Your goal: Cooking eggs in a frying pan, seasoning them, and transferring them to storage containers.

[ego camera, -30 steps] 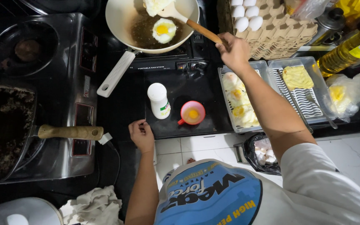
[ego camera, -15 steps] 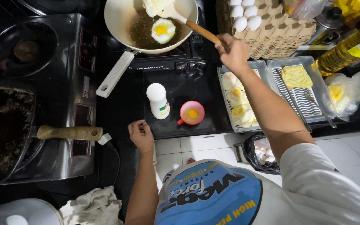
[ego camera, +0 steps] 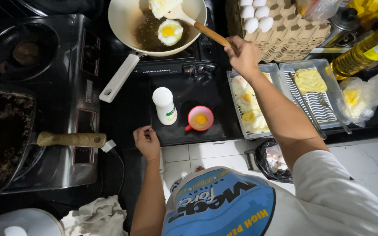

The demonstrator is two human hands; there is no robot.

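Cardboard egg tray (ego camera: 285, 37) sits top right, yellow oil bottle (ego camera: 366, 52) with a yellow-white label beside it, white green-labelled bottle (ego camera: 165, 106) mid-worktop.

Your frying pan (ego camera: 127, 26) sits on the portable stove (ego camera: 171, 65) up top with an egg (ego camera: 170, 32) in it, and the egg carton (ego camera: 281, 32) is just to its right. Below the stove, the shaker bottle (ego camera: 164, 105) stands left of the little cup (ego camera: 200, 118), with two trays (ego camera: 281, 98) off to the right. The big pan (ego camera: 5, 135) is far left, its handle pointing toward your left hand (ego camera: 147, 142).
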